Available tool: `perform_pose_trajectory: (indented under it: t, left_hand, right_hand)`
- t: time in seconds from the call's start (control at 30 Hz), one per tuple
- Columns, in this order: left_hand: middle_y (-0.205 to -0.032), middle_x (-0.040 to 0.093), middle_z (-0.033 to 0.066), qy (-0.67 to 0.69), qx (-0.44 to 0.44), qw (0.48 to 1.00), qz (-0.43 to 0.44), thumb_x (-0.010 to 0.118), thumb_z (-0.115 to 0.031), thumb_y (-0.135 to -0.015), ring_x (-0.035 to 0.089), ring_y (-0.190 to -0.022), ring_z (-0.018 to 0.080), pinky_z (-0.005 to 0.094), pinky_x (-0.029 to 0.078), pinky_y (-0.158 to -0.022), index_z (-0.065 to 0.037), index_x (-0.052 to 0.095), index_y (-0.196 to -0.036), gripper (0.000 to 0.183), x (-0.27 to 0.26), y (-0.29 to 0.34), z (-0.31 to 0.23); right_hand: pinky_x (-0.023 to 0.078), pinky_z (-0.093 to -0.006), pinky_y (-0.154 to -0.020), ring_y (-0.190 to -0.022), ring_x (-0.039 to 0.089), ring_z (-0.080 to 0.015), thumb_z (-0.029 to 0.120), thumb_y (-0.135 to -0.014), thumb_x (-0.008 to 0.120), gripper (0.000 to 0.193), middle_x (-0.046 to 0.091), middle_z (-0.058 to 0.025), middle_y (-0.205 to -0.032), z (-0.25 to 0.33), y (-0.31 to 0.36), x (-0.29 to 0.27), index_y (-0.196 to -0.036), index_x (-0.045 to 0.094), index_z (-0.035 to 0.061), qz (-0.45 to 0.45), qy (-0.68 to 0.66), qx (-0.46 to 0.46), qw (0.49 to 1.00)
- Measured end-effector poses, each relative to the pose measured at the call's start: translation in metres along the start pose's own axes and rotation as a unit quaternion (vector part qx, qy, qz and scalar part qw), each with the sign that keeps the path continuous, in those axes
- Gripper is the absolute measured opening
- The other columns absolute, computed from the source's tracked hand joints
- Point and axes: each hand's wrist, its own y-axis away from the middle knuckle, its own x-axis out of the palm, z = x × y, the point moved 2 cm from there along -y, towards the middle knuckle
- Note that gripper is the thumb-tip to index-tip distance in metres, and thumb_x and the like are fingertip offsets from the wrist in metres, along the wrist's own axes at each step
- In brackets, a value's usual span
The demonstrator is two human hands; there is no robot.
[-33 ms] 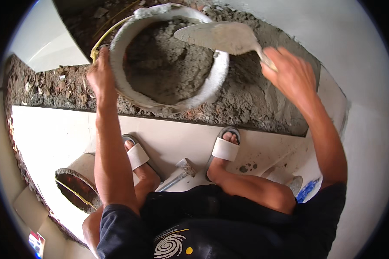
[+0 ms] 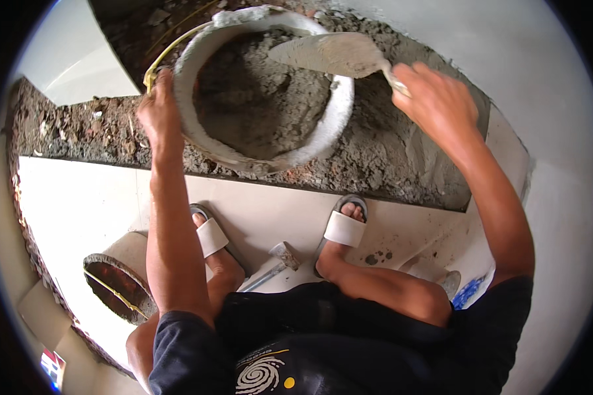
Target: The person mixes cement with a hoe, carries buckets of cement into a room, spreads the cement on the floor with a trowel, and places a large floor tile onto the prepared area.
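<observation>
Trowel (image 2: 339, 52) is extending leftward from the right hand (image 2: 436, 99), whose grip is clenching it. Its long axis is running crosswise, tip reaching over the mortar (image 2: 290, 102) in the white-rimmed bucket (image 2: 341, 118), also left of that grip. Farther left, the left hand (image 2: 159, 115) is touching the bucket's side; whether its grip is clenching, I cannot tell.

Between coarse brown rubble (image 2: 79, 128) on the left and a grey mortar bed (image 2: 408, 155) on the right, a round, white-rimmed bucket (image 2: 339, 112) is set, with wet grey mortar (image 2: 270, 105) in it. A leaf-shaped metal trowel (image 2: 336, 54) is held over its right side by the right hand (image 2: 438, 99), its left side being gripped by the left hand (image 2: 159, 115). Nearer the body, a metal hammer (image 2: 284, 257) is laid on pale tiles (image 2: 277, 210) between white-strapped sandals (image 2: 344, 228).
</observation>
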Motion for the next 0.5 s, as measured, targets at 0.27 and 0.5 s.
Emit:
perform_pose_trajectory:
  t: [0.27, 0.5]
  left_hand:
    - [-0.066, 0.060, 0.0044, 0.014, 0.033, 0.999, 0.002, 0.064, -0.038, -0.091, 0.049, -0.058, 0.0105, 0.0284, 0.042, -0.055, 0.001, 0.070, -0.080, 0.041, 0.012, 0.026, -0.021]
    - [-0.071, 0.065, 0.0133, -0.021, 0.117, 0.993, -0.011, 0.064, -0.040, -0.090, 0.052, -0.068, 0.0165, 0.0357, 0.045, -0.066, 0.006, 0.070, -0.088, 0.046, 0.017, 0.026, -0.025]
  right_hand:
    - [0.057, -0.0399, -0.058, -0.067, 0.068, -0.0268, 0.006, -0.080, 0.050, 0.020, 0.068, -0.0158, -0.077, 0.106, -0.047, 0.044, -0.091, 0.066, 0.0024, 0.255, -0.026, -0.087, 0.963]
    - [0.052, -0.0465, -0.076, -0.086, 0.067, -0.0383, 0.028, -0.074, 0.061, 0.039, 0.068, -0.0241, -0.088, 0.073, -0.029, 0.043, -0.102, 0.065, 0.0024, 0.250, -0.217, -0.034, 0.943]
